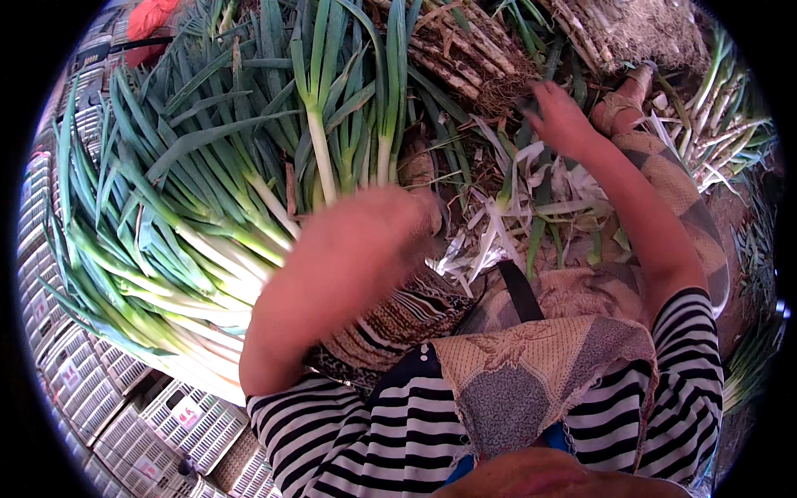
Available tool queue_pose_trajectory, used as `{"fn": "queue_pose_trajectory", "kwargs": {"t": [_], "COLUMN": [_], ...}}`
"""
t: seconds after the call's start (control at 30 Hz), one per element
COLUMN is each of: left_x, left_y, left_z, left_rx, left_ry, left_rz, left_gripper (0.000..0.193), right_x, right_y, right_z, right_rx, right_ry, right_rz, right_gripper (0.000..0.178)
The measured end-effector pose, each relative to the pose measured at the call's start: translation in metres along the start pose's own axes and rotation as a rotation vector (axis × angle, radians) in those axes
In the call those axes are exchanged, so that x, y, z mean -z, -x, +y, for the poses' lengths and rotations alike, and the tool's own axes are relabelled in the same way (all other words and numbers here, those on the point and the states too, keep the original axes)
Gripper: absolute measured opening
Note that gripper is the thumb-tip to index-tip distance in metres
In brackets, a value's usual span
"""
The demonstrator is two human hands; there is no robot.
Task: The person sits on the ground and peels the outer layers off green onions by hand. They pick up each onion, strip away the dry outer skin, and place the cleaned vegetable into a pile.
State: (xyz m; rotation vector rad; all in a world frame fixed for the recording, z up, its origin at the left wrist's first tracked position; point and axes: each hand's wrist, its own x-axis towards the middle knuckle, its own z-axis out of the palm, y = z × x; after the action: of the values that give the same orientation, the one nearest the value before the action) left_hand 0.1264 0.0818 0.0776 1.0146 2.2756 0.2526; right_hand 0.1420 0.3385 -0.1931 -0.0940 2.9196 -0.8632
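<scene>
A bundle of rooted, unpeeled onions (473, 62) is lying at the far middle. The right hand (558, 120) is hovering just beside its roots; I cannot tell whether it is grasping anything. The left hand (382, 228) is blurring before the green onion pile (207, 207) on the left, its grip unclear. Peelings (496, 234) are lying between the hands; crates (193, 433) are standing at near left.
</scene>
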Motion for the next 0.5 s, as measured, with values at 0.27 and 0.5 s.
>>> {"fn": "queue_pose_trajectory", "kwargs": {"t": [0.27, 0.5], "left_x": [0.005, 0.001], "left_y": [-0.035, -0.046], "left_z": [-0.033, -0.046], "left_rx": [0.074, 0.06], "left_ry": [-0.058, 0.003], "left_rz": [-0.003, -0.02], "left_gripper": [0.032, 0.031], "right_x": [-0.08, -0.038], "right_y": [-0.118, -0.104], "right_z": [0.031, 0.035], "right_rx": [-0.345, -0.201], "right_ry": [0.052, -0.319], "right_rz": [-0.087, -0.318], "right_gripper": [0.063, 0.07]}}
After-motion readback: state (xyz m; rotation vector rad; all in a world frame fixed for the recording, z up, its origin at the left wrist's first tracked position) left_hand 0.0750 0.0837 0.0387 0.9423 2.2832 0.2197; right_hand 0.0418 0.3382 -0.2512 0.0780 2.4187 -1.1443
